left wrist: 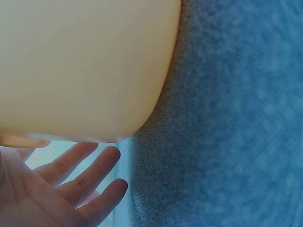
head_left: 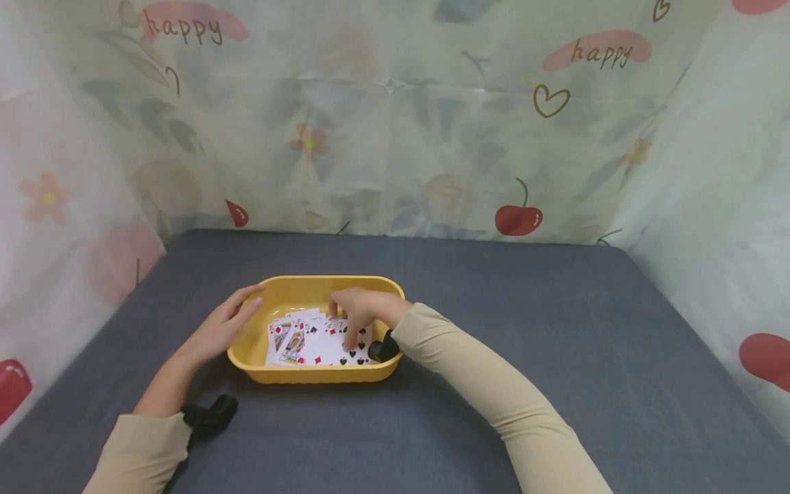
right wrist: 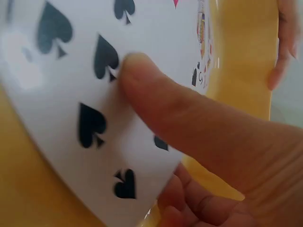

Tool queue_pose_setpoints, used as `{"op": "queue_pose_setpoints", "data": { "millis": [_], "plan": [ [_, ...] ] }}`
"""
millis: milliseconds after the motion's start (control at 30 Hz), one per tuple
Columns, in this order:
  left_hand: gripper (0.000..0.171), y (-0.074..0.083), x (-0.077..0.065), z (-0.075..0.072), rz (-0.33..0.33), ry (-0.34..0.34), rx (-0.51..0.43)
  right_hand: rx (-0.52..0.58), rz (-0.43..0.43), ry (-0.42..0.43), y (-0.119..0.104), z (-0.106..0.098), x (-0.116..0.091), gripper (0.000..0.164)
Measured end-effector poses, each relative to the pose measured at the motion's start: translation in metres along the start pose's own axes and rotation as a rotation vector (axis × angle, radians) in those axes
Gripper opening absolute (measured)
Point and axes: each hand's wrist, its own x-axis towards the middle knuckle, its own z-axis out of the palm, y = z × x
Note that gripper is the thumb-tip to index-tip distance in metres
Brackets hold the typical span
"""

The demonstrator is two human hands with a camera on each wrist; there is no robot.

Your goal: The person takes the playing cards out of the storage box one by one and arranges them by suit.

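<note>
A yellow basin (head_left: 324, 374) with rounded corners stands on the dark cloth, and playing cards (head_left: 316, 346) lie overlapped and face up inside it, red face cards at their left. My right hand (head_left: 363, 309) reaches in over the basin's right side. It pinches a spade card (right wrist: 59, 99), thumb on its face and fingers behind its edge, as the right wrist view shows. My left hand (head_left: 217, 331) touches the basin's left rim with loosely spread, nearly straight fingers. From the left wrist, its fingers (left wrist: 90, 177) extend beside the basin's outer wall.
The dark grey cloth (head_left: 524, 309) covers the table on all sides of the basin. Printed curtains (head_left: 389, 137) hang behind the table and at both sides. Black wrist straps (head_left: 212, 415) show at the cuffs of beige sleeves.
</note>
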Motion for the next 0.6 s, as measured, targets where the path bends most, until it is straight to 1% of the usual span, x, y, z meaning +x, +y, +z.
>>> {"op": "queue_pose_setpoints", "data": {
  "millis": [33,67,200,333,433,500,600],
  "plan": [
    [0.056,0.0,0.0,0.0,0.0,0.0,0.0,0.009,-0.01,0.009,0.001,0.0,0.001,0.049],
    [0.056,0.0,0.0,0.0,0.0,0.0,0.0,0.021,-0.037,0.022,0.004,0.0,0.004,0.046],
    [0.056,0.0,0.0,0.0,-0.007,-0.005,0.0,0.071,-0.087,0.053,0.007,-0.003,0.006,0.036],
    [0.057,0.0,0.0,0.0,-0.011,-0.008,0.0,0.147,-0.142,0.047,0.006,-0.008,0.003,0.029],
    [0.057,0.0,0.0,0.0,-0.005,-0.006,-0.001,0.194,-0.194,0.044,0.005,-0.012,-0.001,0.028],
    [0.057,-0.001,0.0,0.0,-0.002,-0.003,0.001,0.229,-0.205,0.053,0.004,-0.017,-0.004,0.027],
    [0.058,-0.001,0.0,0.0,0.004,-0.003,0.005,0.296,-0.197,0.071,0.004,-0.022,-0.009,0.025]
  ]
}}
